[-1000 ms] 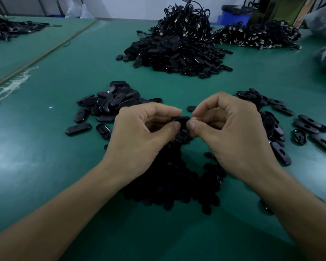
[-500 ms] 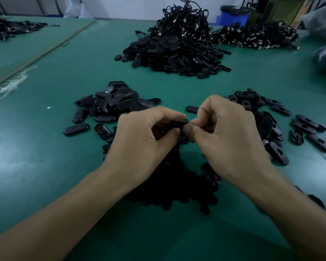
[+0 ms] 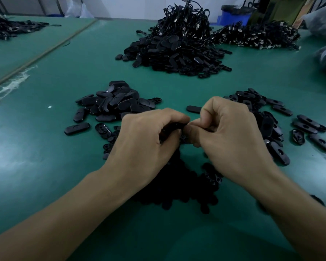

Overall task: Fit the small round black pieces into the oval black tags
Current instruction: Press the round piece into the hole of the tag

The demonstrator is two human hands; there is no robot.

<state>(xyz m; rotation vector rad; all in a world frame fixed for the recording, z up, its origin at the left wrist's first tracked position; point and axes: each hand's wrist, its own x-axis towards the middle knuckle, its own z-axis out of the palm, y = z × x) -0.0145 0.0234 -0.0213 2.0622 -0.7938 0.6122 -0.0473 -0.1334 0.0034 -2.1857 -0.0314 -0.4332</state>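
The oval tag [image 3: 175, 127] being worked on is held in the air at the centre of the view, just above the green table [image 3: 45, 166], and only a sliver of it shows between the 2 hands. The left hand [image 3: 149, 137] is curled around it, thumb below and fingers over the top, which looks like a bracing grip so the tag cannot twist. The right hand [image 3: 229, 132] is also curled, its thumb and forefinger pinched against the tag's end, most likely pressing a small round piece home. That piece is hidden under the fingertips, so whether it is seated cannot be told.

Directly below the hands lies a dark spread of small round pieces [image 3: 177, 187], probably kept there so the next 1 is a short reach down.

To the right sits a loose group of tags with open holes [image 3: 279, 153], apparently the unfilled stock, near the hand that does the fitting. To the left a tighter pile of tags [image 3: 113, 102] shows closed faces, and I judge these to be finished ones, dropped on the side of the hand that holds. 1 lone tag [image 3: 194, 108] lies just beyond the knuckles, between the 2 groups.

Well apart at the far side stands a big heap of tags [image 3: 177, 51], with a corded bundle [image 3: 256, 34] beside it and a blue bin [image 3: 233, 15] behind.
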